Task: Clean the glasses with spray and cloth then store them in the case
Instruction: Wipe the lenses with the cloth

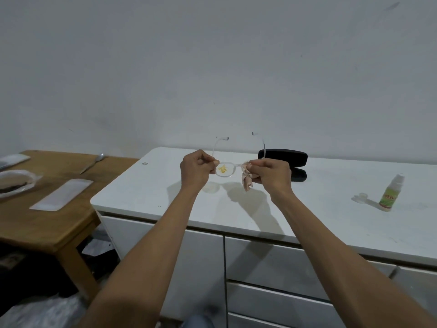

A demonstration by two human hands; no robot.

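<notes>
Clear-framed glasses (224, 170) hang in the air above the white cabinet top (307, 209), temples pointing away from me. A yellow smear shows on the visible lens. My left hand (197, 170) pinches the frame's left end. My right hand (272, 174) pinches a beige cloth (247, 181) over the right lens, which is hidden by cloth and fingers. A black glasses case (283, 157) lies open behind my right hand. The spray bottle (391, 194) stands at the far right, its clear cap (361, 197) lying beside it.
A wooden table (47, 221) stands to the left, carrying a plastic-wrapped plate (16, 182), a spoon (93, 163) and flat white packets (62, 194). White drawers (272, 268) run beneath the cabinet top. A wall rises close behind.
</notes>
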